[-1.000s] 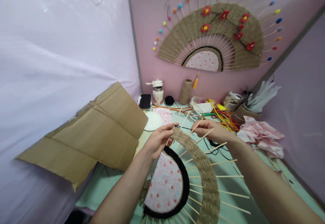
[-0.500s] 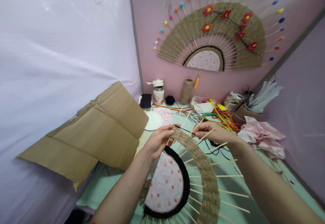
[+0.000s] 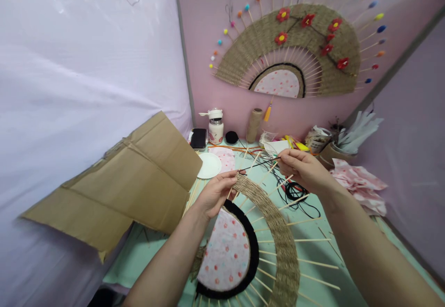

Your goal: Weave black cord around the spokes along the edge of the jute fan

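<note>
Farthest left, a creased sheet of cardboard (image 3: 139, 182) leans across the bench (image 3: 146, 256), its edge near the left forearm; an elbow swinging outward could knock it onto the work. The left hand (image 3: 216, 195) has its fingers clamped on the upper end of the woven band (image 3: 281, 233), the outer part of a half-round fan over the bench in front of the person. Should that pinch loosen, the last rows could slide up the sticks (image 3: 314, 240) and open out. Just below the hand, the spotted half-disc (image 3: 227, 256) with its black border seems the fan's anchor; a hard sideways tug at the band could twist the sticks where they meet it. The black cord (image 3: 259, 164) runs taut from the band's end to the right hand (image 3: 301, 169), whose fingertips are pinched together on it. Too strong a pull could bend the thin end sticks; too slack a one could leave a loose row. Just beneath the right hand, loose loops of cord (image 3: 295, 192) lie near the stick tips and could snag on them.
</note>
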The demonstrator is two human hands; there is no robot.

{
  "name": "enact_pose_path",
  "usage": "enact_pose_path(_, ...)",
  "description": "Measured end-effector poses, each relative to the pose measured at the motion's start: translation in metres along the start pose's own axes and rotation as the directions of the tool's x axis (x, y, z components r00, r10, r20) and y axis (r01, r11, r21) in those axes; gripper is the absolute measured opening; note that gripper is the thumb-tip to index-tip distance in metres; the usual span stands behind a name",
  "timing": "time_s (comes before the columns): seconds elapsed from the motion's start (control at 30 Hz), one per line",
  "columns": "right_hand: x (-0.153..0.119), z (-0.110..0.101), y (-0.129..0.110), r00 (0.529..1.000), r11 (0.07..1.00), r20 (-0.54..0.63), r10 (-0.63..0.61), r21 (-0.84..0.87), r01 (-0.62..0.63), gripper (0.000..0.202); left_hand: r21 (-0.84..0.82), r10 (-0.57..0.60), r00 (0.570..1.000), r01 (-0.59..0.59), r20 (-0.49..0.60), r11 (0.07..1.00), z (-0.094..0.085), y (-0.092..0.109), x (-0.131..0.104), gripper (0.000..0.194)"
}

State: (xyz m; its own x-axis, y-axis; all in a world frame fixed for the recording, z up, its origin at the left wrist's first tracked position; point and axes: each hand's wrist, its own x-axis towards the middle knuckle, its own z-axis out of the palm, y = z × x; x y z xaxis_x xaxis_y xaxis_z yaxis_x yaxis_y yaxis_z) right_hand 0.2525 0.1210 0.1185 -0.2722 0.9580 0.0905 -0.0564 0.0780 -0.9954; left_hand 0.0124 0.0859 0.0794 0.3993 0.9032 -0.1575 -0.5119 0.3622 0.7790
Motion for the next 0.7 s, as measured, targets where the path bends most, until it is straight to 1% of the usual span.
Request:
enact_pose_path(0.17, -0.003, 0.001, -0.001, 1.000, 0.999, -0.027, -0.013, -0.050, 0.012, 0.025, 0.010, 0.015, 1.000, -0.015, -0.008, 1.000, 0.000, 0.000, 0.000, 0.028)
enact_pose_path(0.33, -0.007, -0.002, -0.004, 0.997, 0.998, -0.054, -0.051, -0.040, 0.049, 0.024, 0.017, 0.024, 1.000, -0.025, 0.020, 1.000, 0.000, -0.001, 0.000, 0.030)
enact_pose_path(0.43, -0.010, -0.007, -0.002, 1.000, 0.999, -0.030, -0.007, -0.051, 0.006, 0.025, 0.011, 0.019, 1.000, -0.019, 0.004, 1.000, 0.000, -0.001, 0.000, 0.029)
enact_pose_path(0.57, -0.013, -0.012, 0.011, 0.998, 0.997, -0.013, 0.067, 0.033, -0.066, 0.025, 0.003, 0.007, 1.000, -0.007, -0.001, 1.000, 0.001, 0.001, -0.001, 0.029)
enact_pose_path(0.7, -0.017, -0.006, 0.032, 0.994, 0.989, 0.019, 0.106, 0.106, -0.107, 0.026, 0.020, 0.022, 0.999, -0.023, 0.032, 1.000, 0.001, 0.002, -0.002, 0.033)
